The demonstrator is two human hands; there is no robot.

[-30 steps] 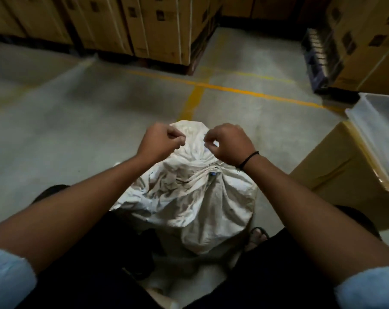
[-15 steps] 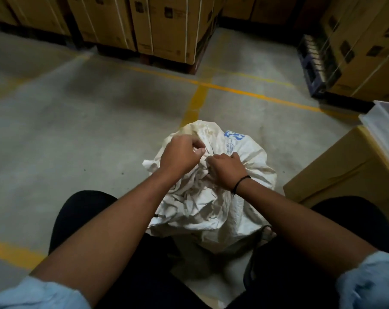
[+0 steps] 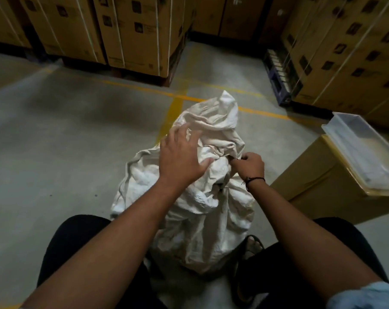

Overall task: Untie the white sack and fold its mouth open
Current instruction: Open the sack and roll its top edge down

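The white sack [image 3: 202,197] stands on the concrete floor [image 3: 55,152] between my knees, on the near side of the painted yellow line [image 3: 173,112]. My left hand [image 3: 182,157] is now open. Its fingers [image 3: 184,130] are spread wide over the upper cloth on the left side of the sack, and the thumb lies on a fold near the middle. Half a second ago this hand was curled on the gathered neck, close beside the other hand. My right hand [image 3: 249,166] has its fingers [image 3: 244,157] curled, and they pinch the cloth at the right side of the neck. I cannot tell if a string is also between them. This hand has gone a little to the right, so the two hands are now apart. The mouth of the sack is looser than before, and one flap stands up and points to the far side. The blue print that I saw earlier on the cloth does not show now. On my right wrist is a black cord band [image 3: 254,179]. To the right of the sack is a cardboard box [image 3: 323,192] with a clear plastic tray [image 3: 356,141] on it.
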